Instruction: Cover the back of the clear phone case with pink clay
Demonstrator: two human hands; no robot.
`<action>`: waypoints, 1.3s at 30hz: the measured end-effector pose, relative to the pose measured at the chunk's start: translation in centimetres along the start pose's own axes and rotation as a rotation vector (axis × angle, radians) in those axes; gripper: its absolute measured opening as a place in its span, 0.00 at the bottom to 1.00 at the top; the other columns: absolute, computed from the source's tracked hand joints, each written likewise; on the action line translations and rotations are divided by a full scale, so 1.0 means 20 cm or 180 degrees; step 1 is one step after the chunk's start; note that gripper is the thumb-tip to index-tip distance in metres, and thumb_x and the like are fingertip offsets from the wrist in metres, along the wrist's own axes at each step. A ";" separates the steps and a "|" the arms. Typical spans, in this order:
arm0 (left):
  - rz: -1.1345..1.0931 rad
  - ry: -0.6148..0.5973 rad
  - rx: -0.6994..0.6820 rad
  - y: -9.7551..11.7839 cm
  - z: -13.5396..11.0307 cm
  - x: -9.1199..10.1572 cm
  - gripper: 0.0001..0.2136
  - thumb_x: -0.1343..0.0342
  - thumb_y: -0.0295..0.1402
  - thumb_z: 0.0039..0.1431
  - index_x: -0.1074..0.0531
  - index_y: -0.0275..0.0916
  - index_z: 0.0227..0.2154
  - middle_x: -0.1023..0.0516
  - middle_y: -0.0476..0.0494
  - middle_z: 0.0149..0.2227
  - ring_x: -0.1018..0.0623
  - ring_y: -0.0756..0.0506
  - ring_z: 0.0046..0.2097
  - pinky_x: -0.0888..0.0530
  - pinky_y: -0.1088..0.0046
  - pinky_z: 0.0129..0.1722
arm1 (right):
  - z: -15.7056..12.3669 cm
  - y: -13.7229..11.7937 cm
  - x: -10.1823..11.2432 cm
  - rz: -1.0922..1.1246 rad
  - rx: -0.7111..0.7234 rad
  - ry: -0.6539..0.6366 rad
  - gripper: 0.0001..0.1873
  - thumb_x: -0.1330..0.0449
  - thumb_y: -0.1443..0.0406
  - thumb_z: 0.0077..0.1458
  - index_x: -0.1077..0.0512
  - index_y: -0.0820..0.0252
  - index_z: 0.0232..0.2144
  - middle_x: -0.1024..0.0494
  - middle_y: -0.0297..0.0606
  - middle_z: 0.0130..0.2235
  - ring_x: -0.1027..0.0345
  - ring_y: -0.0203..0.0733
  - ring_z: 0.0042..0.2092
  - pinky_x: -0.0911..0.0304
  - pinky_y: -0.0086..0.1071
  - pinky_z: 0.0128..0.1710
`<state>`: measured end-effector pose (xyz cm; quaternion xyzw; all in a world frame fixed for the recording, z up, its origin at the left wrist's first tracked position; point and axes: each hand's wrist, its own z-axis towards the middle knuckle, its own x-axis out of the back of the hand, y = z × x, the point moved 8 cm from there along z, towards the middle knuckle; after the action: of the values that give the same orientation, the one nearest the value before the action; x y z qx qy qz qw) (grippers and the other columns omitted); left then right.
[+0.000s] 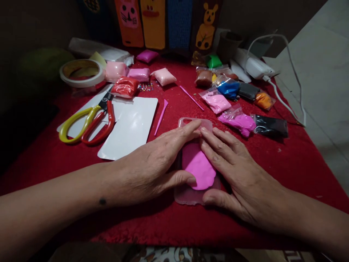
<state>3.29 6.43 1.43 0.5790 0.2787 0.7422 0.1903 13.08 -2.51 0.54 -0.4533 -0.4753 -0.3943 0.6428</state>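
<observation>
A flattened sheet of bright pink clay lies on a clear phone case, which rests flat on the red cloth. My left hand reaches over the case from the left, fingers stretched out across its upper part, thumb on the clay's left lower edge. From the right, my right hand lies with its fingers extended along the clay's right upper edge. Its thumb touches the lower right corner of the case. The fingertips of both hands meet near the top and cover part of the clay and case.
Yellow-and-red-handled scissors lie on white card at left, near a tape roll. Pink sticks lie behind my hands. Several clay packets are at right, beside a white charger with a cable. Painted panels stand behind.
</observation>
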 end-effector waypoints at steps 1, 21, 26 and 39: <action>-0.0044 0.0035 0.0093 -0.01 0.00 0.02 0.39 0.41 0.38 0.64 0.59 0.46 0.70 0.40 0.36 0.69 0.36 0.38 0.67 0.33 0.58 0.64 | 0.00 0.00 0.00 0.0015 0.0010 0.0015 0.49 0.50 0.42 0.62 0.49 0.77 0.68 0.52 0.60 0.72 0.62 0.67 0.71 0.49 0.65 0.64; 0.0354 0.0697 0.1354 -0.15 0.09 0.09 0.21 0.39 0.29 0.56 0.36 0.35 0.52 0.25 0.42 0.39 0.26 0.44 0.38 0.30 0.65 0.38 | -0.01 -0.08 -0.02 -0.0397 0.0331 0.0110 0.43 0.44 0.48 0.62 0.45 0.73 0.67 0.45 0.61 0.69 0.58 0.67 0.70 0.44 0.65 0.62; 0.0023 0.0703 0.1324 -0.15 0.09 0.10 0.20 0.41 0.26 0.57 0.36 0.35 0.52 0.27 0.46 0.35 0.27 0.46 0.35 0.32 0.68 0.35 | -0.01 -0.09 -0.01 -0.0404 0.0322 0.0145 0.42 0.43 0.49 0.62 0.43 0.74 0.66 0.44 0.61 0.69 0.56 0.67 0.70 0.43 0.65 0.61; 0.0606 0.0757 0.1262 -0.14 0.12 0.09 0.18 0.42 0.32 0.58 0.36 0.36 0.50 0.27 0.45 0.34 0.27 0.44 0.33 0.34 0.68 0.32 | -0.01 -0.08 -0.02 -0.0354 0.0286 0.0093 0.44 0.44 0.48 0.62 0.46 0.75 0.68 0.46 0.62 0.70 0.57 0.67 0.70 0.45 0.63 0.63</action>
<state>5.06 10.17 1.30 0.5373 0.3834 0.7505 -0.0319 11.45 -3.09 0.45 -0.3911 -0.5075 -0.4143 0.6464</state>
